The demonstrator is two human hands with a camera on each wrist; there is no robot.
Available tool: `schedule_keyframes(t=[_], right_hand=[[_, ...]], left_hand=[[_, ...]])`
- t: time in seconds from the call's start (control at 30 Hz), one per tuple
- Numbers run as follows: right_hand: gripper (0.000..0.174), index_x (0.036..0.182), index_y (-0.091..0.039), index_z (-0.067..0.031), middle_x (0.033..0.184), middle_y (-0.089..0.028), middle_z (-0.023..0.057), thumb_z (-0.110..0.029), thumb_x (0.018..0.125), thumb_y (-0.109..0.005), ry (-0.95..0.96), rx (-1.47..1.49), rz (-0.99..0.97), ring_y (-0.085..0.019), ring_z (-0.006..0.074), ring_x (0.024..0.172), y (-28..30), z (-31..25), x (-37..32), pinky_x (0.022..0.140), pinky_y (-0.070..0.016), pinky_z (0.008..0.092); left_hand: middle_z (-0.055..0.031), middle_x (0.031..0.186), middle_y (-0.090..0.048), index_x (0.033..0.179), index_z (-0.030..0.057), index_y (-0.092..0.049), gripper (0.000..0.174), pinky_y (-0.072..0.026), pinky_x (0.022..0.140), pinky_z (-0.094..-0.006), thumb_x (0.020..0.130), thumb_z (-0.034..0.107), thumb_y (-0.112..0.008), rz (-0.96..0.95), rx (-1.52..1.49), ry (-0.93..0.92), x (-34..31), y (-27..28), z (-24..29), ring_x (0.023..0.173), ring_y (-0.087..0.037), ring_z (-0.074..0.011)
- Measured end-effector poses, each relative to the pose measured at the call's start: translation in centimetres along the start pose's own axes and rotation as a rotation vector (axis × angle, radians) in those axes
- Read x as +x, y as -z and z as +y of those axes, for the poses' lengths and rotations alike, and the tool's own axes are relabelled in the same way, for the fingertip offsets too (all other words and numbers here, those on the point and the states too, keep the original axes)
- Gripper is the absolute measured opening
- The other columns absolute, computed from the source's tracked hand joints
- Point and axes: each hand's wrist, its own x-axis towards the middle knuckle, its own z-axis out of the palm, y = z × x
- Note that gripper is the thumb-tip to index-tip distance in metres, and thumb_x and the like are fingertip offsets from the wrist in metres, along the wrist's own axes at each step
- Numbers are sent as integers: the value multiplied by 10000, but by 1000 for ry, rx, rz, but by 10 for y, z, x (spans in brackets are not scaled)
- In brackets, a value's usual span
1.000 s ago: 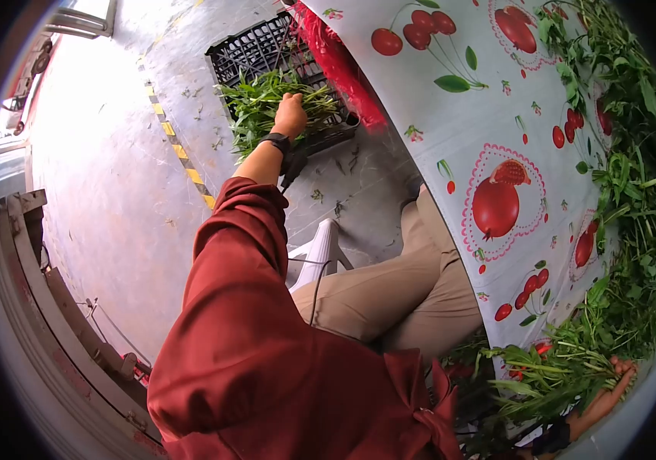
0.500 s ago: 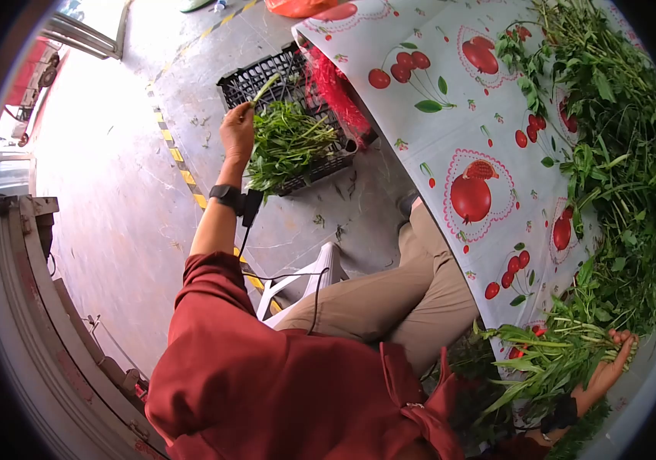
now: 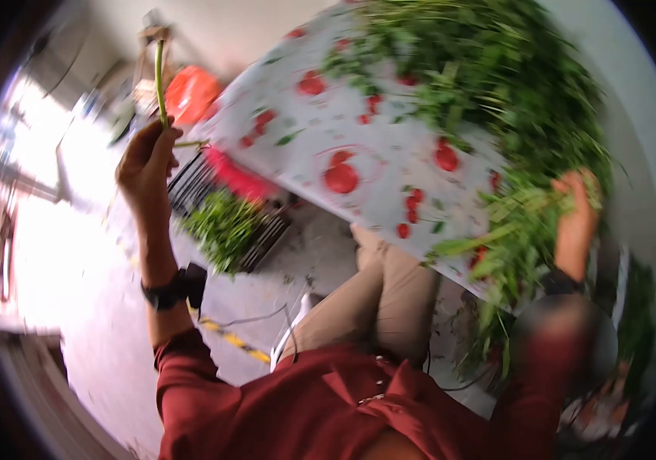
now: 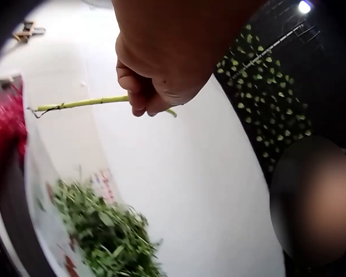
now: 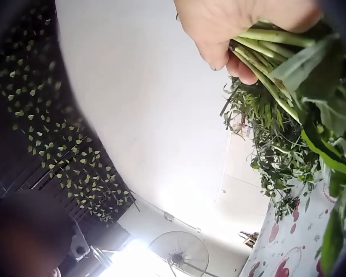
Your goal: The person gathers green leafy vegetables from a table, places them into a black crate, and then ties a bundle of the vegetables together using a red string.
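Note:
In the head view my left hand (image 3: 148,165) is raised at the left and pinches a thin green stem (image 3: 161,84) that points upward. The left wrist view shows this bare stem (image 4: 83,104) between thumb and fingers, a short end poking out beyond them. My right hand (image 3: 576,218) grips a bunch of leafy greens (image 3: 508,226) over the table's near right end. Several pale stems (image 5: 268,49) run through its curled fingers in the right wrist view. Behind it, a large heap of greens (image 3: 481,69) covers the far side of the fruit-print tablecloth (image 3: 290,165).
On the floor at the left, a black plastic crate (image 3: 268,241) bears leafy greens (image 3: 224,226), with red plastic netting (image 3: 240,176) beside it at the table edge. An orange bag (image 3: 192,93) lies farther back. A cable (image 3: 247,318) runs from the left wrist.
My left hand has come away from the greens at the crate and risen with a single stem. The head view has turned toward the table. My right hand keeps its bunch.

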Motion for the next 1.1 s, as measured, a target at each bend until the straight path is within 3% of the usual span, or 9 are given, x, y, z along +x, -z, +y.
schedule_keyframes(t=[0.03, 0.1, 0.3, 0.47, 0.5, 0.57, 0.63, 1.03, 1.1], right_hand=[[201, 1039, -540, 5, 913, -586, 94, -101, 869, -555, -319, 485, 163, -601, 187, 804, -8, -22, 8, 733, -490, 299], [136, 950, -542, -25, 810, -590, 66, -96, 844, -590, -335, 728, 200, -589, 169, 722, -12, -26, 12, 706, -484, 294], [122, 908, -535, -35, 735, -602, 68, -109, 843, -608, -249, 852, 150, -591, 161, 675, -19, -42, 9, 683, -476, 291], [126, 900, -528, -34, 780, -603, 67, -130, 865, -604, -202, 959, 127, -586, 151, 711, -11, -44, 0, 691, -475, 289], [135, 909, -527, -34, 782, -603, 67, -139, 869, -602, -203, 964, 128, -586, 150, 718, -8, -46, -2, 694, -475, 287], [143, 918, -526, -34, 784, -603, 66, -148, 872, -600, -209, 975, 134, -586, 149, 725, -5, -44, -6, 698, -474, 285], [242, 1033, -507, -33, 830, -600, 82, -172, 864, -609, -174, 976, 137, -583, 171, 726, -3, -40, -8, 701, -468, 304], [212, 1009, -516, -31, 878, -620, 60, -120, 850, -624, -166, 948, 150, -608, 149, 818, -11, -23, -13, 745, -492, 276], [205, 1001, -517, -32, 871, -623, 64, -113, 846, -624, -196, 970, 158, -611, 151, 813, -13, -22, -12, 743, -495, 277]], left_hand=[[-28, 822, -655, 1014, -15, -638, 214, -361, 513, -159, 813, 59, -636, -86, -38, -34, -4, -25, 16, 586, -479, -25], [-10, 830, -654, 990, 9, -652, 194, -400, 539, -160, 797, 28, -654, -298, -105, -60, -19, -76, 44, 640, -526, -25], [-38, 808, -653, 969, 0, -646, 179, -476, 630, -214, 798, 48, -661, -867, -232, -174, -93, -210, 100, 688, -570, -64], [-119, 801, -649, 905, -6, -645, 166, -490, 617, -267, 760, 72, -669, -932, -199, -295, -133, -260, 108, 652, -619, -166], [11, 721, -601, 942, -21, -640, 169, -419, 537, -185, 786, 39, -666, -946, -206, -326, -136, -265, 107, 612, -491, -22], [7, 733, -603, 939, -23, -639, 166, -420, 541, -186, 787, 38, -666, -959, -214, -329, -143, -269, 107, 616, -496, -23], [2, 745, -605, 936, -25, -638, 163, -422, 544, -187, 788, 37, -665, -973, -213, -336, -146, -271, 107, 619, -500, -25], [-54, 756, -618, 907, -15, -645, 146, -447, 568, -215, 771, 35, -661, -929, -163, -400, -156, -280, 97, 622, -547, -66], [-79, 761, -627, 896, -9, -646, 142, -461, 571, -243, 764, 42, -656, -886, -118, -546, -155, -282, 94, 601, -565, -109]])
